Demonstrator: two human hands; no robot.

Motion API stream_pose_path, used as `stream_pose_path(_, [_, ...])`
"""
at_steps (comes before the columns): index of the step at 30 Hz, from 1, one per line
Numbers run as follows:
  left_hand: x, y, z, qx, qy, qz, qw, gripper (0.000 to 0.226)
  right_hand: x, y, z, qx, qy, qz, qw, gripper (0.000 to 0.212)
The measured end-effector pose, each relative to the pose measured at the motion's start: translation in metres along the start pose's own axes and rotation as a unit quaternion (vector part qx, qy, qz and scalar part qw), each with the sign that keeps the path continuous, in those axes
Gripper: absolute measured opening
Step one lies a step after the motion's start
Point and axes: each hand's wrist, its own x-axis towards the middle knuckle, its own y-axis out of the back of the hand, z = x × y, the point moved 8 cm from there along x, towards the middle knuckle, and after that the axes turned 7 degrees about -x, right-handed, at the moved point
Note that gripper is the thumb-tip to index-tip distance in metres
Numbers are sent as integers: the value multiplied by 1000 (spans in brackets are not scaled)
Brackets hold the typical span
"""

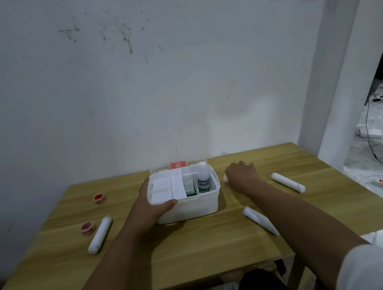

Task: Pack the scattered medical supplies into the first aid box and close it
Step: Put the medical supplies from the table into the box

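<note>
First aid box [186, 201] open at mid-counter [196, 249], left hand [154, 204] with grip clamped on its near-left corner, right hand [241, 175] with grip closing on a small white roll [225, 178] just beside box.

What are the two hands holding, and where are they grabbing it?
The left hand holds the first aid box by its near-left corner rim. The right hand covers something small and white; whether its grip has closed cannot be told.

Left hand [150, 203] gripping open first aid box [191, 206]; right hand [241, 175] over small white item [225, 178] on table [208, 255].
</note>
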Motion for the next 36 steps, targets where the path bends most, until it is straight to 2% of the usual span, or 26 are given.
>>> stream_pose_path(2, [0, 0, 0, -7, -3, 0, 1000, 113, 2, 16, 16, 115, -24, 31, 993, 26])
stream_pose_path(5, [3, 1, 1, -3, 0, -14, 1000, 118, 2, 59, 41, 281, -50, 103, 953, 19])
stream_pose_path(6, [4, 3, 2, -3, -3, -16, 1000, 116, 2, 76, 47, 327, -49, 120, 936, 15])
stream_pose_path(8, [6, 5, 6, 4, -1, -29, 1000, 100, -2, 107, 52, 406, -26, 140, 903, 22])
stream_pose_path(12, [18, 7, 13, 47, 9, -54, 997, 79, -17, 141, 38, 542, 42, 106, 832, 22])
stream_pose_path(13, [21, 7, 12, 51, 11, -60, 997, 80, -21, 143, 30, 554, 57, 93, 825, 23])
stream_pose_path(14, [25, 8, 11, 57, 15, -68, 996, 92, -25, 144, 21, 557, 69, 86, 823, 24])
stream_pose_path(16, [30, 9, 10, 81, 20, -77, 994, 134, -30, 141, 6, 552, 86, 77, 826, 23])
stream_pose_path(17, [30, 11, 10, 92, 28, -79, 992, 145, -31, 136, -2, 545, 91, 70, 830, 22])
stream_pose_path(19, [32, 12, 6, 98, 37, -82, 991, 151, -30, 121, -15, 518, 96, 52, 848, 23])
stream_pose_path(25, [27, 8, 10, 66, 16, -71, 995, 149, -31, 92, -40, 388, 100, 56, 914, 26])
stream_pose_path(28, [20, 1, 23, 38, -8, -72, 997, 125, -29, 88, -45, 321, 102, 70, 939, 31])
stream_pose_path(33, [19, 1, 28, 26, -6, -72, 997, 108, -31, 93, -46, 301, 110, 77, 944, 34])
stream_pose_path(36, [21, 2, 26, 37, -6, -78, 996, 118, -32, 102, -21, 345, 77, 110, 929, 29])
